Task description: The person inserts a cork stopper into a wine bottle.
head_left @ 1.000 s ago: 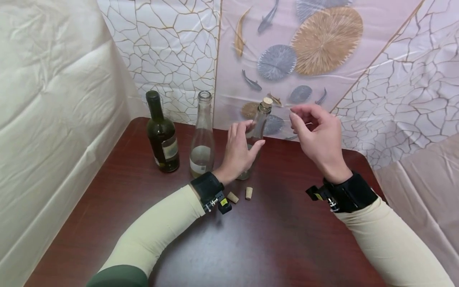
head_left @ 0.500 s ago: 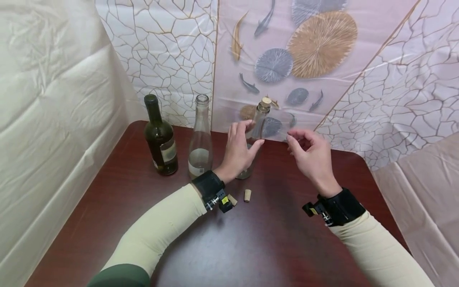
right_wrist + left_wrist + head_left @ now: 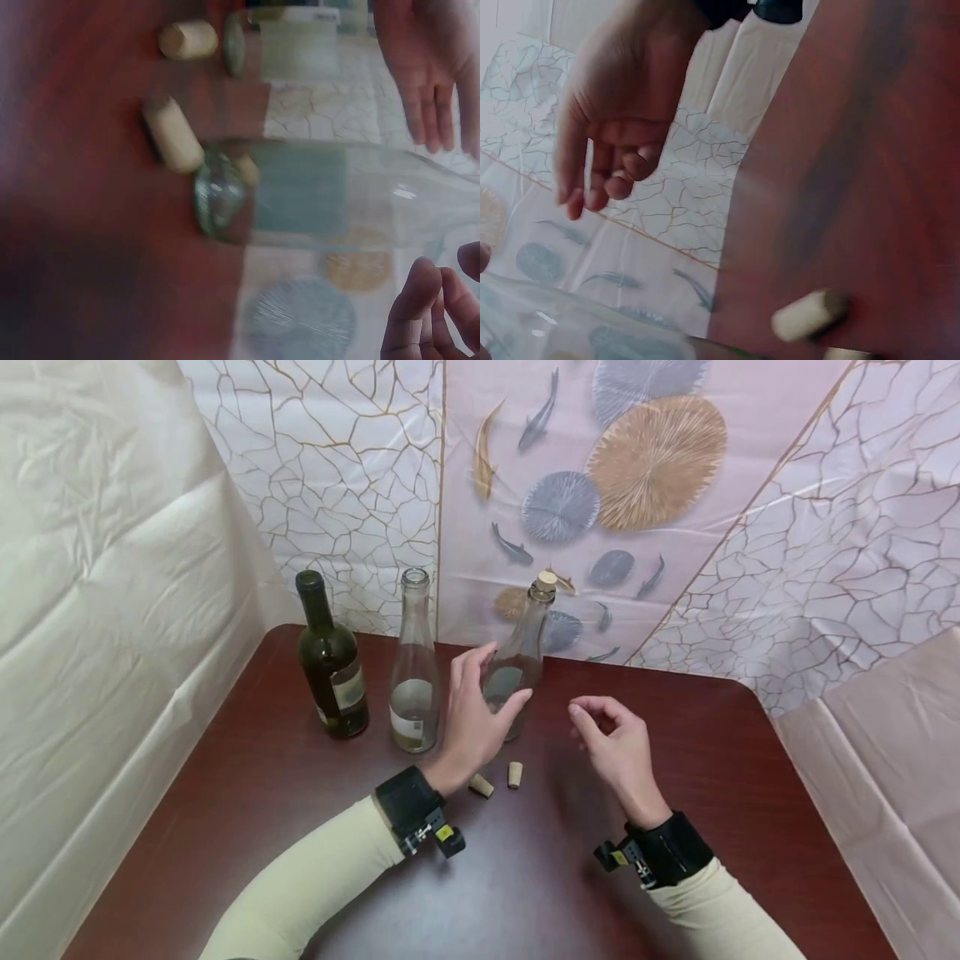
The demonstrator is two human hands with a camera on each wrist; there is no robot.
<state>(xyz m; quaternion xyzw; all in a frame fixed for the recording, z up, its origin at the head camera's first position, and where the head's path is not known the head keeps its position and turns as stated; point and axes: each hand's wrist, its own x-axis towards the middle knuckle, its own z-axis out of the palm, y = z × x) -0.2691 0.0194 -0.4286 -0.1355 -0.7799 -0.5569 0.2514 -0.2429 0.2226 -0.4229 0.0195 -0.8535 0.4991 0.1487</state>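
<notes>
Left of the corked bottle (image 3: 522, 665), likely slippery, fragile glass best gripped mid-body, I am holding my left hand (image 3: 475, 718) wide, my right hand (image 3: 618, 750) loosely curled, apparently empty.

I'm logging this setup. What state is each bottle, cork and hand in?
Green bottle, standing; can't tell whether stoppered.
Middle bottle, standing, uncorked.
Right bottle, standing, corked.
Top cork, plugging that bottle.
Left loose cork, on the table.
Right loose cork, likewise.
Left hand, spread beside right bottle.
Right hand, loosely curled, visibly holding nothing.
</notes>
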